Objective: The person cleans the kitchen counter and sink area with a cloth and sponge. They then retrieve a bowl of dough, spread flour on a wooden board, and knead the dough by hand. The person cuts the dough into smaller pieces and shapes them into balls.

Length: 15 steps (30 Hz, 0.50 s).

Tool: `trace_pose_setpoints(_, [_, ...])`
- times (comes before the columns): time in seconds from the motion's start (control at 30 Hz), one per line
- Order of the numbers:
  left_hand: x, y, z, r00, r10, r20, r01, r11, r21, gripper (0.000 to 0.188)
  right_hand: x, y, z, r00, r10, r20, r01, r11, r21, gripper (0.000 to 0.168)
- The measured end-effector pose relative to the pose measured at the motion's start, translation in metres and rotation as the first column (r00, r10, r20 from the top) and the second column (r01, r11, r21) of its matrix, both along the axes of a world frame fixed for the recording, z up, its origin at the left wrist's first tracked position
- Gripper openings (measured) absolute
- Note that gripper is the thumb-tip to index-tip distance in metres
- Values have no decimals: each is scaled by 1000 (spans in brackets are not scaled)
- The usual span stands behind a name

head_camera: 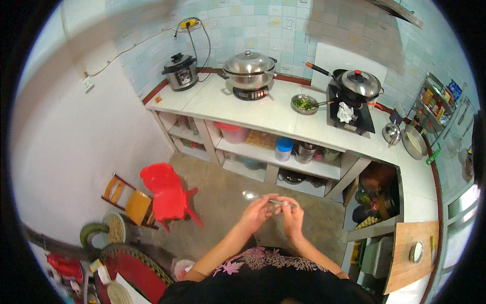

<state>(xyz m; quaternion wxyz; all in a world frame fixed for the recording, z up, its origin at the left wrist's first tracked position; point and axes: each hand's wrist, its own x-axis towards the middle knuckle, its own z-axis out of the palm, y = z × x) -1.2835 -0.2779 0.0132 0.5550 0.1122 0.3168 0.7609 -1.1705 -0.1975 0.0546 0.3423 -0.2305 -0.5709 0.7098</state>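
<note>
A metal spoon (249,195) is held level in front of my body, above the floor, its bowl pointing left. My left hand (261,210) grips it just behind the bowl. The fingers of my right hand (290,214) close on the handle's other end. Beyond my hands, on the white tiled counter (283,114), stand a lidded steel pot (248,72) on a lit electric cooker and a metal bowl of chopped greens (304,104) with chopsticks across its rim.
A lidded wok (358,83) sits on the black gas stove (351,114). An electric pressure cooker (180,72) is at the counter's left end. A red plastic chair (167,193) and a small wooden chair (137,205) stand left. A wooden board (408,258) lies right, bearing a small bowl (416,252).
</note>
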Motion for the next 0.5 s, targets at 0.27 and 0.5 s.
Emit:
trace_pose_setpoints(0.27, [-223,115,26,772,-369,-517,291,929,-227,28,-108,161,22,886,-403,-228,360,909,-208,34])
trace_pose_setpoints(0.5, [-439,251,102,534,-194,-823,-81,957,-278,24,-142,256,-13,787,-589,-184,543,802,-249,33])
